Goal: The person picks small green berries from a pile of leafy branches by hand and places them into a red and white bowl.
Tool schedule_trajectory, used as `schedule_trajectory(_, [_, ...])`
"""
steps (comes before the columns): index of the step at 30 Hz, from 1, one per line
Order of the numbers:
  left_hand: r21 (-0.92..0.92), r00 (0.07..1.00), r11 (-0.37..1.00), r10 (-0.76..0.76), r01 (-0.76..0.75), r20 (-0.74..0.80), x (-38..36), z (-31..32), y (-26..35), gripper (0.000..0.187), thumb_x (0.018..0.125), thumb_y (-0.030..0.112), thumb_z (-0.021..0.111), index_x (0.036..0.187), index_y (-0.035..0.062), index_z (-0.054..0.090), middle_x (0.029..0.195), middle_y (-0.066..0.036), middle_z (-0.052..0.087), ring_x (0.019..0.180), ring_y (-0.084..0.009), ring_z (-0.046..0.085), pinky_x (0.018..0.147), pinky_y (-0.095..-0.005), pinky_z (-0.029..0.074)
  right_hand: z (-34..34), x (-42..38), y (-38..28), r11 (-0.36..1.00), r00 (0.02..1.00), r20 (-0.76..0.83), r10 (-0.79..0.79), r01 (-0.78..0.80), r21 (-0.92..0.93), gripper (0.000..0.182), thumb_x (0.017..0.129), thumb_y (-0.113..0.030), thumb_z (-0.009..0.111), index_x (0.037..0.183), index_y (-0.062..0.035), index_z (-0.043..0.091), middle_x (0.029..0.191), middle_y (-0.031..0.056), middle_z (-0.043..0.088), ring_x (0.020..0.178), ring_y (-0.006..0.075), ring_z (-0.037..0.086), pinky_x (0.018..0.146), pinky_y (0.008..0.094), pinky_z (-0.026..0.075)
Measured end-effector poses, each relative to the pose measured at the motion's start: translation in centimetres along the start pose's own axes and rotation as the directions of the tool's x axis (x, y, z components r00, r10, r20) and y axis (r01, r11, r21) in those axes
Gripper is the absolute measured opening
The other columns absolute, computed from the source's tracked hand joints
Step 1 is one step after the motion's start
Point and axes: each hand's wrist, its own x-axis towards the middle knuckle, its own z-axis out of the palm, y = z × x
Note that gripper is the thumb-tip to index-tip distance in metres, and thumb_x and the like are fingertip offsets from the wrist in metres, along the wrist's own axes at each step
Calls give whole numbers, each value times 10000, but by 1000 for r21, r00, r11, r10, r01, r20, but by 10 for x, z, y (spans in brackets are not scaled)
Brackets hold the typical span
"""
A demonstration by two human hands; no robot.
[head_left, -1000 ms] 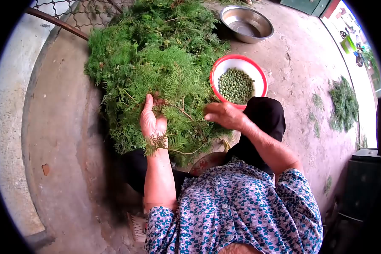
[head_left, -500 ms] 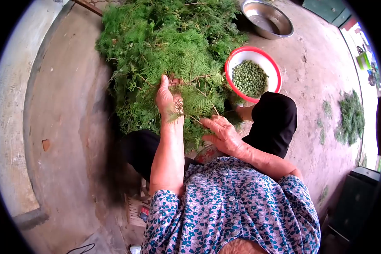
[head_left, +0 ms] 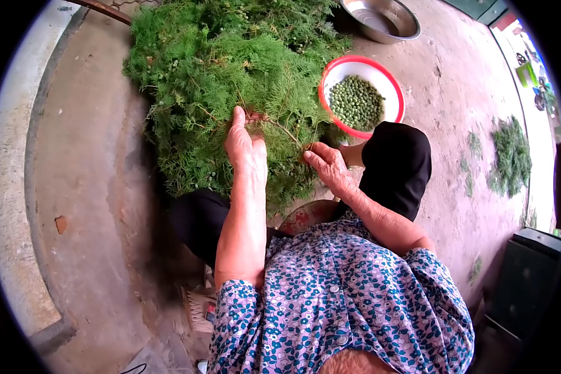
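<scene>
A large heap of green, feathery conifer branches [head_left: 187,87] lies in front of my knees. My left hand [head_left: 246,143] reaches into its near side, closed around a leafy branch [head_left: 283,129], with the thumb up and the fingers partly hidden by foliage. The thumb and forefinger of my right hand [head_left: 331,167] pinch that same branch's thin brown stem at its right end. Just beyond my right knee stands a white basin [head_left: 389,103] with a red rim. Small round green cones [head_left: 356,103] cover part of its bottom.
A metal bowl [head_left: 411,28] sits behind the basin. Loose green sprigs [head_left: 511,156] lie on the concrete floor at the right, near a dark box [head_left: 525,277]. A low wall [head_left: 6,218] runs along the left. My black-clad knees flank the heap.
My right hand has moved up and closed on the stem's end, where its fingers were looser before. The left hand stays in the foliage; a sprig over its wrist is gone.
</scene>
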Motion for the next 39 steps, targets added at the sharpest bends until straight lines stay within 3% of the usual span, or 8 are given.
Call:
schedule_trajectory(7, [144,975,988,30,-63,220,-19,3,-11,561,806,308,642,1219,12,404,1169,-82,473,1099,-176,427,989,-403,298,2,11,-16,947,978,-182,104,-41,318,194,878,-182,473,739,-46,468,550,-10,434,448,87,401,415,232,321])
schedule_trajectory(11, [231,687,691,505,-685,522,-68,-14,-14,266,904,245,488,983,-2,549,958,-87,568,822,-127,517,746,-275,410,-22,34,-20,800,968,-232,101,60,596,172,856,-159,490,721,-58,456,551,8,414,450,112,385,434,256,343])
schedule_trajectory(15, [524,740,683,37,-509,671,-120,-55,-33,265,894,232,520,948,-15,599,836,-94,631,739,-116,583,636,-233,473,-29,48,-39,679,950,-272,153,98,727,87,859,-116,502,808,-50,479,682,31,467,561,127,417,518,262,366])
schedule_trajectory(19, [567,768,536,295,-626,568,-84,-50,-54,391,884,336,526,1060,-10,572,916,-72,621,873,-114,565,774,-236,436,-26,47,-47,646,939,-256,229,49,761,64,861,-105,501,826,-53,487,684,22,472,562,127,428,522,276,383])
schedule_trajectory(23, [315,895,920,77,-234,438,-54,-35,-41,243,879,289,545,929,53,581,845,0,564,733,-91,499,722,-251,414,-13,42,-39,617,968,-138,210,-22,786,73,868,-129,503,825,-74,479,666,15,459,554,130,415,509,274,367])
schedule_trajectory(31, [374,712,688,298,-622,636,-58,-18,-43,196,896,241,527,908,57,593,816,41,478,743,-61,392,687,-215,356,5,27,-49,780,913,-230,338,-134,612,165,848,-109,536,967,0,567,808,15,573,703,88,511,601,234,418])
schedule_trajectory(36, [405,739,861,-52,-308,671,-44,-24,-43,221,889,242,535,890,32,603,790,41,537,738,-63,457,687,-219,372,10,21,-31,788,980,13,198,-167,593,224,856,-147,559,1035,-16,587,816,-11,598,680,49,496,601,210,406])
schedule_trajectory(39, [404,727,832,-1,-381,687,-50,-23,-43,225,886,239,539,889,26,610,768,39,548,705,-56,453,672,-211,369,6,14,-31,992,1000,11,-20,19,121,230,868,-185,557,1010,-10,599,764,-27,584,662,47,466,592,226,401])
